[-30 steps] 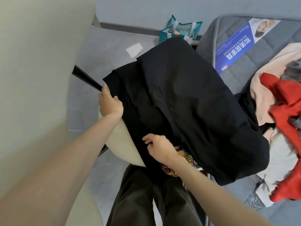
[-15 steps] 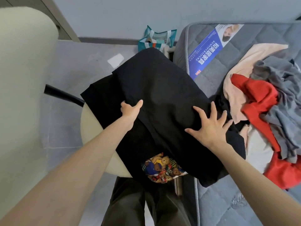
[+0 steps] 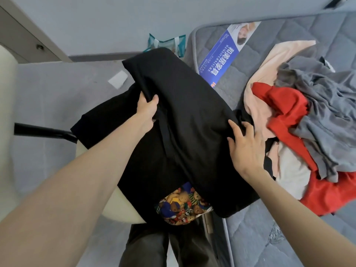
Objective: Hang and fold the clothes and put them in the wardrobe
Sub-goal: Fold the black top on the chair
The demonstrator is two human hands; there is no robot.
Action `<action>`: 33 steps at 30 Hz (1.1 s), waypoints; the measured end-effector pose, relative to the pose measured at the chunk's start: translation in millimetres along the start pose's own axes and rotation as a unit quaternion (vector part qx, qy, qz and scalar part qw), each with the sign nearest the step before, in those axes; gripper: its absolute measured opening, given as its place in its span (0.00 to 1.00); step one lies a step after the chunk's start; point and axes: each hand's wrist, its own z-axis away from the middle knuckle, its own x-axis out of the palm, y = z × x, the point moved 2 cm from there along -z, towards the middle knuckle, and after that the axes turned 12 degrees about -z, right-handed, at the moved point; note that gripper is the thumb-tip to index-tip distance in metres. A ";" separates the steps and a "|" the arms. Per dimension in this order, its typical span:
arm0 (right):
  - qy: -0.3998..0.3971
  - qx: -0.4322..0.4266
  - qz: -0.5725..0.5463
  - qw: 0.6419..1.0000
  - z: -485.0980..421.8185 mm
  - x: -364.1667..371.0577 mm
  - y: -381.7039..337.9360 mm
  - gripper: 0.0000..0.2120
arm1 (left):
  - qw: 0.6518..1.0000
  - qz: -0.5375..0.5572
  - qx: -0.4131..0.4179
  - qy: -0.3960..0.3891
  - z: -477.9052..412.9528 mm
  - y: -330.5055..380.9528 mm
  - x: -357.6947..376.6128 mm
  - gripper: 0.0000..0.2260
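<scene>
Currently, the task is at an early stage. The black garment (image 3: 192, 116) lies partly folded across the chair seat (image 3: 119, 207) and the left edge of the bed (image 3: 260, 237). The left hand (image 3: 147, 108) grips a raised fold of it with curled fingers. The right hand (image 3: 246, 149), fingers straight and spread, presses its right side flat. A pile of unsorted clothes (image 3: 289, 112) waits on the bed. No hanger or wardrobe is in view, so most of the work appears to remain.

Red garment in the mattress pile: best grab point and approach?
Probably the bunched upper-left fold of the red garment, coming from the left: it lies exposed there, while the grey garment drapes over its right part.
</scene>
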 end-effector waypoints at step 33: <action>-0.122 0.051 -0.058 0.990 -4.7 -1.1 55.0 0.35 | 0.377 -0.805 0.458 0.000 24.0 23.5 124.6 0.52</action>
